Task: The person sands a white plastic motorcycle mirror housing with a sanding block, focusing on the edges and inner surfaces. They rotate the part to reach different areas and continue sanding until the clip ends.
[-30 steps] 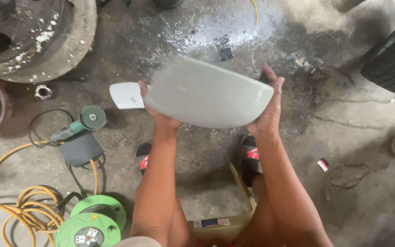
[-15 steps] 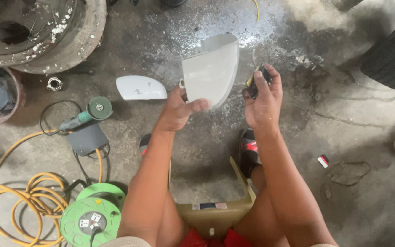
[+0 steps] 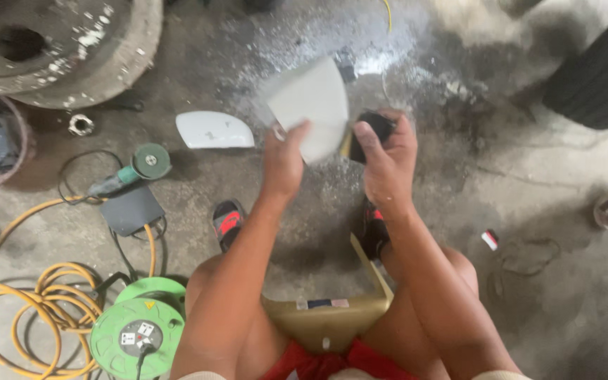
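Dusty concrete workshop floor (image 3: 529,211), white sanding powder scattered ahead; the grey mirror cover (image 3: 309,105), held broadside a second ago, is now turned edge-up, pinched by the left hand (image 3: 283,158); the right hand (image 3: 387,160) clenches a dark sanding block (image 3: 373,134) against its edge; sanding looks underway; a white cover (image 3: 212,130) lies beside an angle grinder (image 3: 124,176).

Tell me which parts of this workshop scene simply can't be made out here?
- Dark object in right hand: mostly hidden by fingers, head view.
- Pale grey panel in left hand: motion-blurred.
- Tyre: cut off by right edge.
- Green cable reel: cut off by bottom edge.
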A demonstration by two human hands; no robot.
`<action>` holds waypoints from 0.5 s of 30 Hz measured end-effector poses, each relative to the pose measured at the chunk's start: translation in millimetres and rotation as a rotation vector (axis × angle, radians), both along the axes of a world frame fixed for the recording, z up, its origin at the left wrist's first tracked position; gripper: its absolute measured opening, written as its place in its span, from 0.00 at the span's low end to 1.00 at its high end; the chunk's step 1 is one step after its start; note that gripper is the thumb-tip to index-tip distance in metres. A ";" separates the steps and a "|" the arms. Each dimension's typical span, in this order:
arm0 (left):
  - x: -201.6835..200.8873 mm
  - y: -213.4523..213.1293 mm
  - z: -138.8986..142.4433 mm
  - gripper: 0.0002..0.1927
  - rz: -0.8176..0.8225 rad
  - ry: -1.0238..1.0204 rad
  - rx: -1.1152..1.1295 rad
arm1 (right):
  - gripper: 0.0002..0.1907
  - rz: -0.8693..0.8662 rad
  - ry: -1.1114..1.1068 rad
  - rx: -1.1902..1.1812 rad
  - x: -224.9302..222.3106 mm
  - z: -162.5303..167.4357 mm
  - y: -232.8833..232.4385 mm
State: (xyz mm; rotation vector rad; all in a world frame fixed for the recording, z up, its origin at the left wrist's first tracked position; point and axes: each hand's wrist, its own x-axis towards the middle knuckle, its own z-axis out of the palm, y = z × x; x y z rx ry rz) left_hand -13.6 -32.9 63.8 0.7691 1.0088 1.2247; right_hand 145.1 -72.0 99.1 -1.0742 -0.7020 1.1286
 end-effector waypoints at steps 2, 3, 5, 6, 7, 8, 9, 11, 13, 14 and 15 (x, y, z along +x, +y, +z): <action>-6.8 10.4 -1.4 0.17 0.066 -0.038 0.035 | 0.11 0.020 -0.193 -0.026 -6.9 -0.7 -1.9; -10.2 14.3 0.1 0.17 0.104 -0.051 0.061 | 0.11 0.037 -0.284 -0.030 -10.0 -0.3 -1.5; -13.6 15.3 7.0 0.19 0.095 -0.102 0.037 | 0.11 0.023 -0.176 -0.014 -16.1 1.4 4.2; -14.3 14.3 11.8 0.20 0.090 -0.130 0.028 | 0.11 0.016 -0.124 -0.003 -19.0 2.5 7.9; -12.9 11.9 17.0 0.20 0.094 -0.055 0.028 | 0.12 0.029 -0.133 -0.004 -20.7 3.8 11.8; -10.9 8.0 22.2 0.20 0.098 0.020 0.024 | 0.12 0.041 -0.141 -0.009 -22.3 5.2 14.2; -8.1 4.5 26.8 0.20 0.096 0.093 0.017 | 0.13 0.049 -0.152 -0.017 -23.9 5.9 15.5; -5.1 -0.2 34.2 0.18 0.083 0.078 0.079 | 0.13 0.010 -0.307 -0.013 -29.2 6.4 12.1; -1.3 -0.2 37.5 0.17 0.104 0.081 0.104 | 0.13 -0.024 -0.380 -0.006 -35.9 4.9 4.9; -0.5 0.6 38.2 0.16 0.132 0.093 0.093 | 0.13 -0.039 -0.375 -0.006 -41.1 3.6 0.7; 0.2 1.3 38.3 0.16 0.160 0.108 0.078 | 0.13 -0.053 -0.366 -0.009 -44.6 2.4 -1.9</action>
